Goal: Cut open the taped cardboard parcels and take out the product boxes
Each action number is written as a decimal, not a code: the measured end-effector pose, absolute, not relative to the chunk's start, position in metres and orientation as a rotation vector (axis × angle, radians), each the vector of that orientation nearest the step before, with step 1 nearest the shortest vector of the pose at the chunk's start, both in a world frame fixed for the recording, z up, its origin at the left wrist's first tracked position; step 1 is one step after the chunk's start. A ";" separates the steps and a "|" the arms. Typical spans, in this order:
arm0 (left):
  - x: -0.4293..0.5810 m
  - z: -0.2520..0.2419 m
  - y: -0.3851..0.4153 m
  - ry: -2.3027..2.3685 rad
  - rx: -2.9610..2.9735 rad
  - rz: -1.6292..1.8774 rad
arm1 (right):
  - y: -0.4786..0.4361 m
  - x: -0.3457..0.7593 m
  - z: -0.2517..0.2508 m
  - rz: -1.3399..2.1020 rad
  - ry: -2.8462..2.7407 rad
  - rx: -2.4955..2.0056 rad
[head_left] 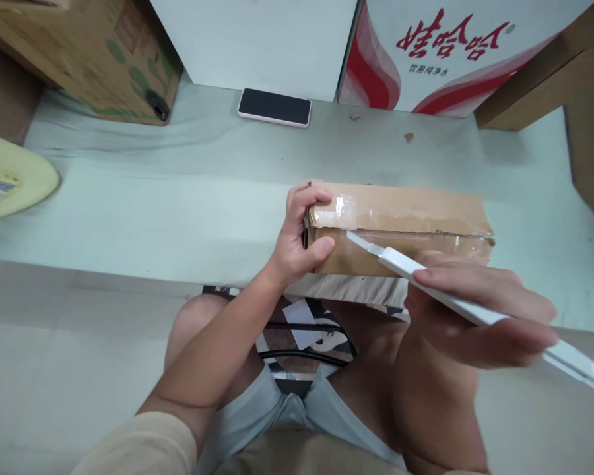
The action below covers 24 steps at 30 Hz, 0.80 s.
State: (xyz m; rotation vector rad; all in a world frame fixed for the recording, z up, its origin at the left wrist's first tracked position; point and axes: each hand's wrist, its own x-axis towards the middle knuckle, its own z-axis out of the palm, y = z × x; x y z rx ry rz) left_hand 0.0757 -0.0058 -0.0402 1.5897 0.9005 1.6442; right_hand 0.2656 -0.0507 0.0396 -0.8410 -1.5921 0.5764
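A brown cardboard box (400,208) with clear tape lies lengthwise at the table's front edge. My left hand (299,231) grips its left end, thumb on the near side and fingers over the top. In my right hand (480,303) is a white utility knife (450,303), its blade extended and pointing left. The blade tip shows over the box near the taped seam at the left end; whether it touches the cardboard I cannot tell. Along the seam, the tape looks cut or lifted in part.
A phone (274,107) lies at the back of the table (168,211). Behind it stand a white box (262,39) and a red-and-white water carton (426,66). Cartons flank both sides. A pale yellow bottle (14,175) lies far left, and cardboard scraps (408,137) lie at the back right.
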 end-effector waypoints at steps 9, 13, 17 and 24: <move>0.073 -0.037 -0.006 0.956 1.521 1.573 | -0.050 0.256 0.045 0.463 -1.611 -0.829; 0.071 -0.034 -0.005 0.980 1.499 1.542 | -0.051 0.258 0.046 0.340 -1.548 -0.951; 0.070 -0.032 -0.003 0.970 1.485 1.532 | -0.053 0.265 0.047 0.320 -1.527 -1.034; 0.071 -0.035 -0.002 0.974 1.442 1.521 | -0.049 0.269 0.045 0.226 -1.574 -1.136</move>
